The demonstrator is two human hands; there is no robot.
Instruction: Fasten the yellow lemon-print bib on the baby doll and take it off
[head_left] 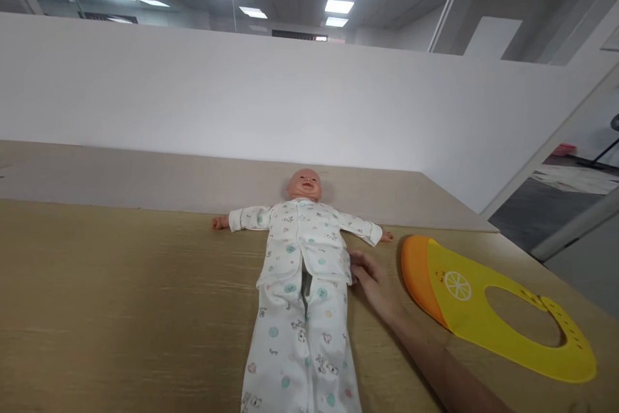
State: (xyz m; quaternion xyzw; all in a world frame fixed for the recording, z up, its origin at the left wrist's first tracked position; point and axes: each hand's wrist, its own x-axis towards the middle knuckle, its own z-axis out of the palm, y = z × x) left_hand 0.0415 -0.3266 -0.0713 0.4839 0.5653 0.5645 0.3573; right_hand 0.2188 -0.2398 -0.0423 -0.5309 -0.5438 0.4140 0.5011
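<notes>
A baby doll [304,186] lies on its back with both arms stretched out sideways. It is dressed in a white printed shirt [300,239] and matching white trousers [294,342], whose lower ends run out of the frame. The shirt's front parts in a small gap near the hem. At the hem's right side, my right hand [373,284] has its fingers curled in and pinches the edge of the cloth; the fingertips are partly hidden by it. My left hand is out of view.
To the right lies a yellow silicone bib [483,319] with an orange pocket [416,278]. The wooden tabletop [120,297] meets a beige strip [193,181] at the back, below a white partition [242,97]. Beyond the table's right edge, floor shows.
</notes>
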